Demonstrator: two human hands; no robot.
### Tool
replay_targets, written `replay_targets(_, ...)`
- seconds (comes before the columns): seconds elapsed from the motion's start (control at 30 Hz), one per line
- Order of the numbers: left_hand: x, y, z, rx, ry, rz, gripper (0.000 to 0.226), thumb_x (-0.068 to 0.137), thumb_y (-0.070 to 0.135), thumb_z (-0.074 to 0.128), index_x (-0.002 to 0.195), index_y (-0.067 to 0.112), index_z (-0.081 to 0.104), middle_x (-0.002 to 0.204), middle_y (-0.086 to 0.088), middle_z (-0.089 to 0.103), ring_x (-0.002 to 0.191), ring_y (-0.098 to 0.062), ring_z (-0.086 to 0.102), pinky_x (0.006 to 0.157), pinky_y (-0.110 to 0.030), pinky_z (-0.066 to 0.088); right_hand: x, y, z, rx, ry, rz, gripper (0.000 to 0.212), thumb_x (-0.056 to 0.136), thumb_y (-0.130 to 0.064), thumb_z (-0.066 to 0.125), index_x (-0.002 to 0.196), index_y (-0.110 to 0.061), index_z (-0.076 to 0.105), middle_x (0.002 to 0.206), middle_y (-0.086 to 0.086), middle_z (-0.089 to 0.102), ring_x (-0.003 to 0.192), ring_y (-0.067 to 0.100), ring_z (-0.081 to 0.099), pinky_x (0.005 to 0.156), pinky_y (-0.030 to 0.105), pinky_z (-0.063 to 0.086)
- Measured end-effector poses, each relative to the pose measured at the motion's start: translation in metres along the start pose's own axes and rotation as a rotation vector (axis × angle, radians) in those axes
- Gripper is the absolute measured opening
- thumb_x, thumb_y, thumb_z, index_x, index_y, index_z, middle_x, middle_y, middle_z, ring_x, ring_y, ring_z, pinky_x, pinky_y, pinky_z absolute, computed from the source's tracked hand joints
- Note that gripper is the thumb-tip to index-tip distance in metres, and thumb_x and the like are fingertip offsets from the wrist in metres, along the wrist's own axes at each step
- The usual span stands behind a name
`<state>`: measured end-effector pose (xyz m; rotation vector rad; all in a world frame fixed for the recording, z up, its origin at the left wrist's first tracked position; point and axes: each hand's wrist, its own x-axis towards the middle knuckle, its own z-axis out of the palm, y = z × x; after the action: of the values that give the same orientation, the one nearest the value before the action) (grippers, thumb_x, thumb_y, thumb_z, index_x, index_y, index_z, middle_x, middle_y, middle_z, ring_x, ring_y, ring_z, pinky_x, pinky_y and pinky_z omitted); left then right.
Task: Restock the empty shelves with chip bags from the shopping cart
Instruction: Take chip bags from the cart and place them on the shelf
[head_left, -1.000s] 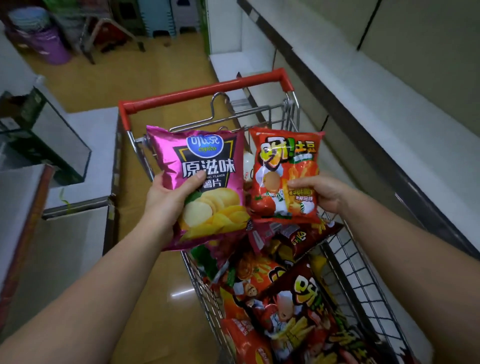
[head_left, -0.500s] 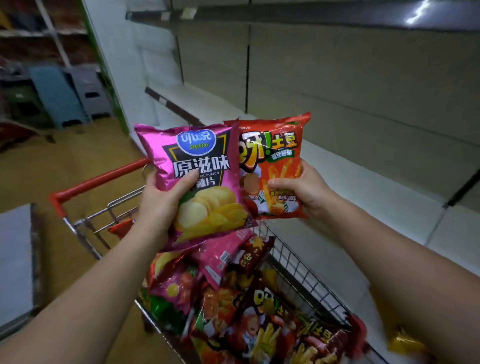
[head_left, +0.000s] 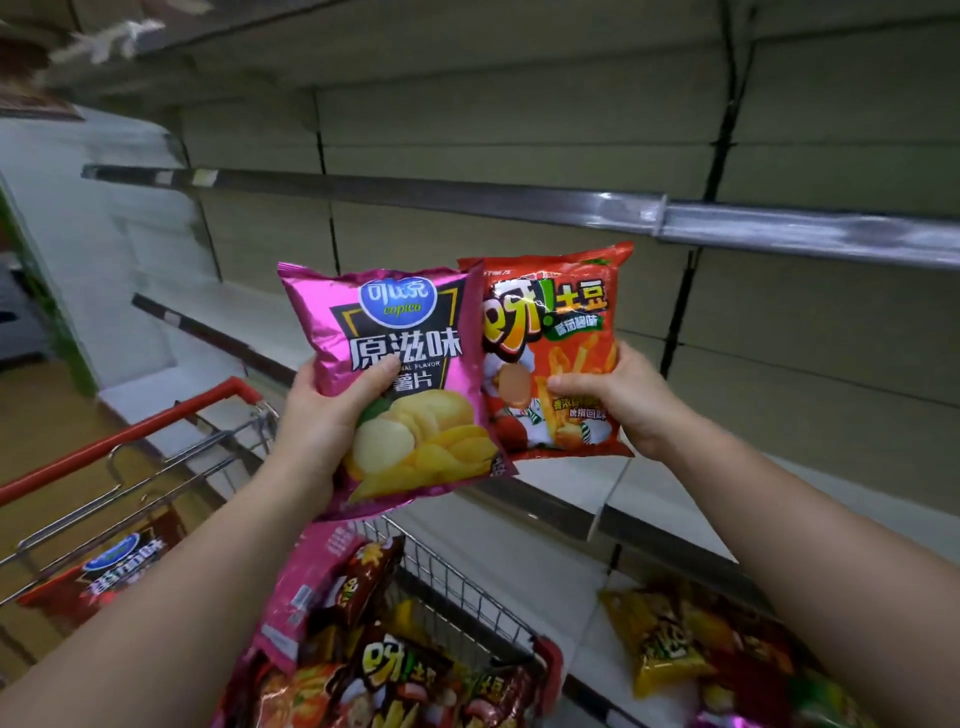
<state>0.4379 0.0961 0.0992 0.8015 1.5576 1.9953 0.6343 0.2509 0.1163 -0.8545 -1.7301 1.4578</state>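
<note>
Head view: left hand (head_left: 317, 415) grips a pink bag (head_left: 400, 384), right hand (head_left: 623, 400) an orange bag (head_left: 550, 353); shelves (head_left: 415, 192) mostly bare, cart (head_left: 457, 587) nearly full.

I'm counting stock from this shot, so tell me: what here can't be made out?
All in the head view:
- Shopping cart: its bags run under both forearms and off the bottom edge, so no count.
- Pink chip bag: its lower left hidden by the left hand.
- Orange fries bag: left edge behind the pink bag; the right hand covers some print.
- Bags on the lowest shelf: blurred, cut off at the corner.
</note>
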Motion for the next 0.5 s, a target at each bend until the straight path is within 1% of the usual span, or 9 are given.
replay_targets(0.13, -0.008, 0.006, 0.033, -0.007, -0.084, 0.018, 0.064, 0.052, 0.034, 0.087, 0.109, 0.021, 0.062, 0.105, -0.006, 0.072, 0.094, -0.026, 0.069, 0.088, -0.044, 0.054, -0.025, -0.012, -0.038, -0.015, 0.090, -0.033, 0.050, 0.072, -0.004, 0.076, 0.113, -0.015, 0.051, 0.098, 0.002, 0.067, 0.086, 0.018, 0.065, 0.070, 0.029, 0.052)
replay_targets(0.17, -0.008, 0.008, 0.040, -0.008, -0.104, 0.023, 0.065, 0.052, 0.037, 0.085, 0.111, 0.021, 0.062, 0.105, -0.005, 0.072, 0.094, -0.026, 0.069, 0.087, -0.044, 0.054, -0.030, -0.015, -0.046, -0.022, 0.113, -0.039, 0.050, 0.072, -0.004, 0.077, 0.113, -0.015, 0.051, 0.099, 0.002, 0.067, 0.086, 0.018, 0.065, 0.070, 0.029, 0.052)
replay_targets(0.27, -0.006, 0.015, 0.060, -0.040, -0.184, 0.032, 0.083, 0.045, 0.045, 0.084, 0.119, 0.017, 0.058, 0.107, -0.005, 0.071, 0.094, -0.025, 0.070, 0.086, -0.045, 0.055, -0.044, -0.026, -0.066, -0.025, 0.183, -0.066, 0.044, 0.071, -0.003, 0.076, 0.106, -0.018, 0.053, 0.098, 0.002, 0.067, 0.085, 0.017, 0.065, 0.069, 0.028, 0.052)
replay_targets(0.3, -0.005, 0.019, 0.067, -0.045, -0.205, 0.037, 0.084, 0.044, 0.045, 0.084, 0.119, 0.016, 0.058, 0.107, -0.006, 0.071, 0.094, -0.025, 0.069, 0.087, -0.046, 0.054, -0.049, -0.030, -0.071, -0.022, 0.211, -0.076, 0.042, 0.071, -0.002, 0.076, 0.102, -0.019, 0.053, 0.096, 0.002, 0.067, 0.083, 0.017, 0.066, 0.068, 0.028, 0.052)
replay_targets(0.37, -0.001, 0.024, 0.080, -0.057, -0.250, 0.058, 0.080, 0.045, 0.044, 0.084, 0.116, 0.015, 0.059, 0.106, -0.006, 0.071, 0.095, -0.025, 0.069, 0.088, -0.047, 0.054, -0.059, -0.038, -0.081, -0.024, 0.279, -0.098, 0.038, 0.071, 0.000, 0.075, 0.096, -0.021, 0.054, 0.092, 0.001, 0.067, 0.079, 0.015, 0.065, 0.066, 0.026, 0.053)
replay_targets(0.43, 0.002, 0.031, 0.092, -0.064, -0.307, 0.075, 0.076, 0.047, 0.041, 0.083, 0.114, 0.015, 0.060, 0.105, -0.005, 0.072, 0.095, -0.024, 0.069, 0.089, -0.046, 0.054, -0.068, -0.044, -0.089, -0.026, 0.354, -0.112, 0.040, 0.071, 0.001, 0.075, 0.099, -0.017, 0.055, 0.093, 0.002, 0.068, 0.079, 0.017, 0.066, 0.067, 0.028, 0.054)
replay_targets(0.5, 0.006, 0.037, 0.103, -0.068, -0.380, 0.080, 0.080, 0.044, 0.044, 0.083, 0.115, 0.016, 0.060, 0.105, -0.004, 0.072, 0.095, -0.023, 0.069, 0.089, -0.046, 0.054, -0.076, -0.050, -0.094, -0.022, 0.425, -0.116, 0.044, 0.070, 0.000, 0.076, 0.106, -0.015, 0.056, 0.096, 0.004, 0.068, 0.082, 0.019, 0.067, 0.068, 0.030, 0.054)
